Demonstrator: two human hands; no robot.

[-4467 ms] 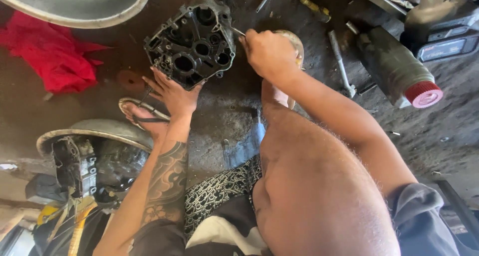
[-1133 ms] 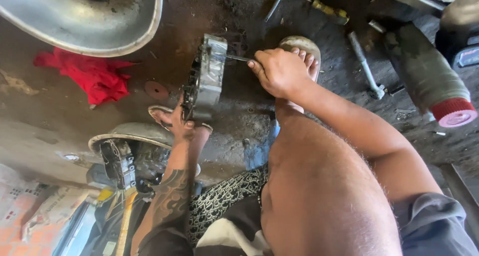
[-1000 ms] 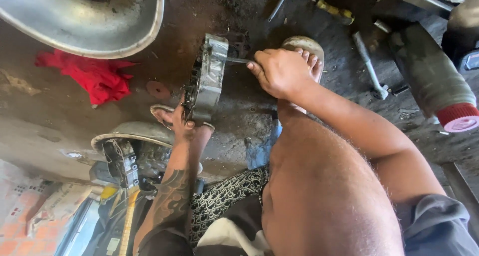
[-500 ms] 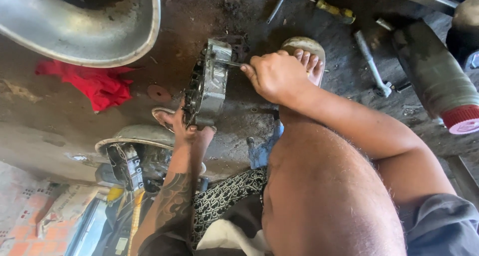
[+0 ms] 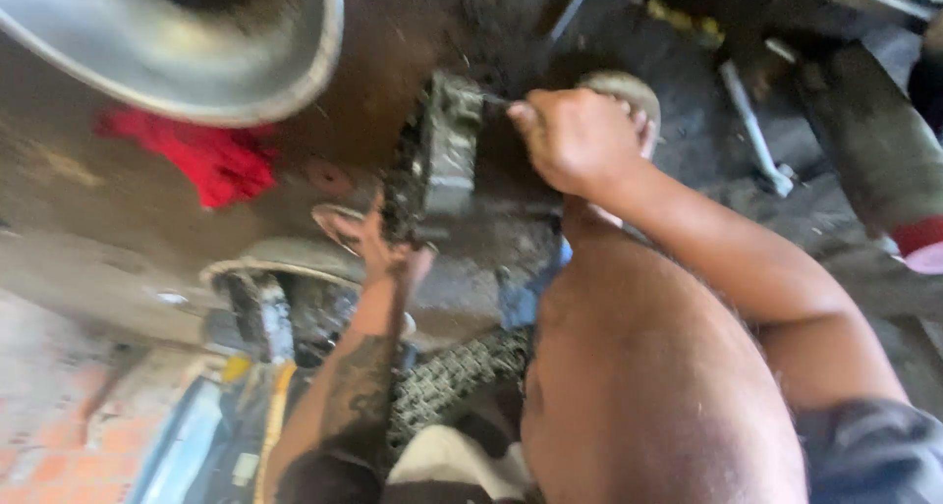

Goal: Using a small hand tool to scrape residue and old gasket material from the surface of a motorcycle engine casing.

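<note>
While frame blurs: engine casing [image 5: 439,160] upright on edge, centre frame, left hand [image 5: 378,249] clasping lower rim as prop; right hand [image 5: 580,139] fisted on thin tool, probably scraper; red rag [image 5: 196,155] upper left.

The whole view is smeared by motion, so fine detail is lost. The engine casing [image 5: 437,155] stands edge-on — its face and ports cannot be made out. The right hand [image 5: 580,136] closes over a thin tool whose tip is hidden against the casing; what kind of tool cannot be told. The left hand [image 5: 378,244] has its fingers partly behind the casing's lower edge. The metal basin [image 5: 246,62] is cut off by the top and left edges — the red-capped cylinder [image 5: 899,185] by the right.
</note>
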